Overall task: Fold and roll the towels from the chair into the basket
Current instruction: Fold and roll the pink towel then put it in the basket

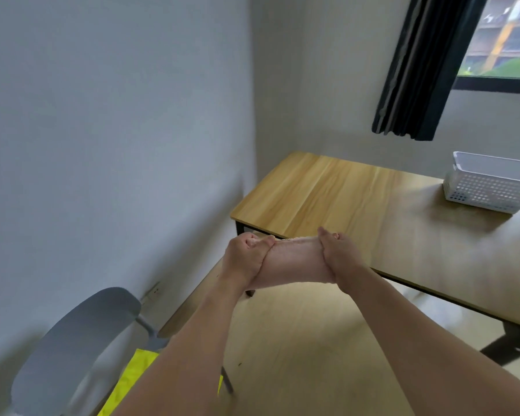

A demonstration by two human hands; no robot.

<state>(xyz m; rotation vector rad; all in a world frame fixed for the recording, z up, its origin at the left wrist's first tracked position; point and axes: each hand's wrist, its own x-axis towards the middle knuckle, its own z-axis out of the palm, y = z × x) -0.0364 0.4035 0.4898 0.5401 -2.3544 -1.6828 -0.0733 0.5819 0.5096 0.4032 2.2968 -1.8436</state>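
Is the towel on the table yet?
No, both the left hand and right hand hold the towel up in the air, short of the table.

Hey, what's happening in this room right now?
A person is holding a pale pink towel stretched between both hands in the air, the left hand and right hand each gripping an end. It hangs just short of the wooden table. A white perforated basket sits on the table's far right. A yellow towel lies on the grey chair at lower left.
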